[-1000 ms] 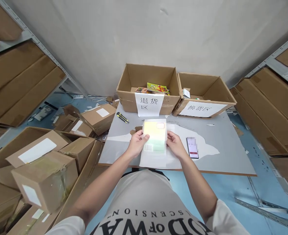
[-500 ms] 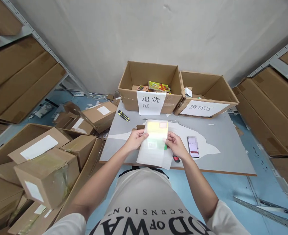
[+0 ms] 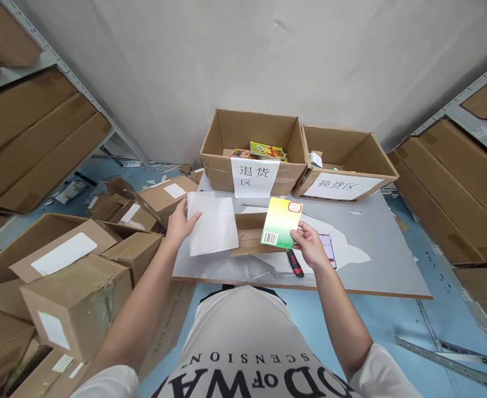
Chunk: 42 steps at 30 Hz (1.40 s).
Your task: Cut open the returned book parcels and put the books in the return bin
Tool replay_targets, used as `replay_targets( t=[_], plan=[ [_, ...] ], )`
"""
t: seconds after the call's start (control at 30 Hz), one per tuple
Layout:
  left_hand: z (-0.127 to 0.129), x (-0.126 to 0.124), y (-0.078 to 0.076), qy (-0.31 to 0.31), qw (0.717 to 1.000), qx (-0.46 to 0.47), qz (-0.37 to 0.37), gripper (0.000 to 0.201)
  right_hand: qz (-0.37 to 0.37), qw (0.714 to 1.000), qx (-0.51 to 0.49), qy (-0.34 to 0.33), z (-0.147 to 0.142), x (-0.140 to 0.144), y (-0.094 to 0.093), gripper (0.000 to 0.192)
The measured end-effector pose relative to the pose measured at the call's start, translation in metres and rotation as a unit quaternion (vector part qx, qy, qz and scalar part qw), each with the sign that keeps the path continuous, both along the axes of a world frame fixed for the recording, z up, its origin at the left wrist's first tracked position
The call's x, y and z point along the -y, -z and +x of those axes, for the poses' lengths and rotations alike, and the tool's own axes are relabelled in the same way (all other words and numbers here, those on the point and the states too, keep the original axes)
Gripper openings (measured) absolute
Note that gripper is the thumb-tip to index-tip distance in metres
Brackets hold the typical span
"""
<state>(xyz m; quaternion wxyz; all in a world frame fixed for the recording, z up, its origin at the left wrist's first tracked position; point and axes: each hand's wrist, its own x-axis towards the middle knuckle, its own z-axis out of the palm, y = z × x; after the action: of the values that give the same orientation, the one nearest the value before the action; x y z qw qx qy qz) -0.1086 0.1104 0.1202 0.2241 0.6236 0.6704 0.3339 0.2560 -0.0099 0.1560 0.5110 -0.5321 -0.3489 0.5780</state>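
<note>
holding booklet (image 3: 281, 223) and sheet (image 3: 211, 223) apart

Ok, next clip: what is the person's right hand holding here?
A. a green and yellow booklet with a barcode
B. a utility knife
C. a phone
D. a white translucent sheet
A: the right hand pinches the green and yellow booklet by its lower corner, barcode showing, while the left hand holds the white sheet.

Single head-worn view, forward and down over the table (image 3: 376, 243), close above it, edges perhaps lens-warped.
</note>
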Motion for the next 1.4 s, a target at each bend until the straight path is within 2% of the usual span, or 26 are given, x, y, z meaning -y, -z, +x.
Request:
replay_targets(
  t=[0.07,0.17,0.27,0.37,0.43,0.5,0.67,0.77,0.87,0.93,1.03,1.1,1.17,1.23,1.33,1.4],
  plan=[
    [0.005,-0.001,-0.003,-0.003,1.000,0.010,0.029,0.077,0.000,1.000,-0.003,-0.003,-0.003,0.000,-0.001,0.051],
    [0.033,0.010,-0.020,0.027,0.991,0.115,0.058,0.070,0.007,1.000,-0.003,-0.006,-0.005,0.001,-0.005,0.048],
    [0.076,0.038,-0.045,0.141,0.958,0.251,0.002,0.059,0.016,1.000,0.007,0.004,-0.009,0.001,-0.009,0.048],
    [0.116,0.070,-0.062,0.227,0.941,0.251,-0.004,0.043,0.036,0.998,0.030,0.037,-0.016,0.003,-0.011,0.046],
    [0.134,0.084,-0.065,0.294,0.918,0.262,-0.038,0.044,0.054,0.996,0.048,0.053,-0.023,0.004,-0.012,0.041],
    [0.143,0.089,-0.061,0.320,0.899,0.288,-0.076,0.048,0.073,0.994,0.056,0.052,-0.029,0.003,-0.011,0.038],
    [0.145,0.083,-0.048,0.318,0.855,0.386,-0.134,0.052,0.109,0.993,0.045,-0.001,-0.041,0.002,-0.011,0.037],
    [0.144,0.083,-0.046,0.321,0.822,0.446,-0.153,0.047,0.129,0.990,0.042,-0.049,-0.048,0.003,-0.013,0.037],
    [0.145,0.084,-0.046,0.285,0.797,0.502,-0.178,0.041,0.148,0.985,0.068,-0.064,-0.053,0.004,-0.014,0.035],
    [0.143,0.083,-0.045,0.249,0.782,0.536,-0.198,0.040,0.160,0.981,0.109,-0.020,-0.053,0.003,-0.013,0.031],
    [0.137,0.080,-0.045,0.228,0.752,0.571,-0.238,0.041,0.150,0.973,0.145,0.102,-0.048,-0.001,-0.010,0.037],
    [0.133,0.078,-0.045,0.226,0.736,0.589,-0.248,0.040,0.114,0.980,0.120,0.112,-0.044,-0.004,-0.009,0.049],
    [0.130,0.078,-0.045,0.222,0.727,0.599,-0.250,0.040,0.068,0.994,0.075,0.049,-0.041,-0.004,-0.007,0.054],
    [0.128,0.078,-0.045,0.220,0.723,0.601,-0.260,0.041,0.038,0.998,0.048,-0.004,-0.039,-0.003,-0.006,0.049],
    [0.124,0.076,-0.044,0.214,0.731,0.589,-0.271,0.045,0.019,0.999,0.050,0.000,-0.038,-0.001,-0.005,0.040],
    [0.120,0.074,-0.045,0.193,0.761,0.559,-0.267,0.049,0.009,0.998,0.054,0.017,-0.036,0.001,-0.006,0.038]
  ],
)
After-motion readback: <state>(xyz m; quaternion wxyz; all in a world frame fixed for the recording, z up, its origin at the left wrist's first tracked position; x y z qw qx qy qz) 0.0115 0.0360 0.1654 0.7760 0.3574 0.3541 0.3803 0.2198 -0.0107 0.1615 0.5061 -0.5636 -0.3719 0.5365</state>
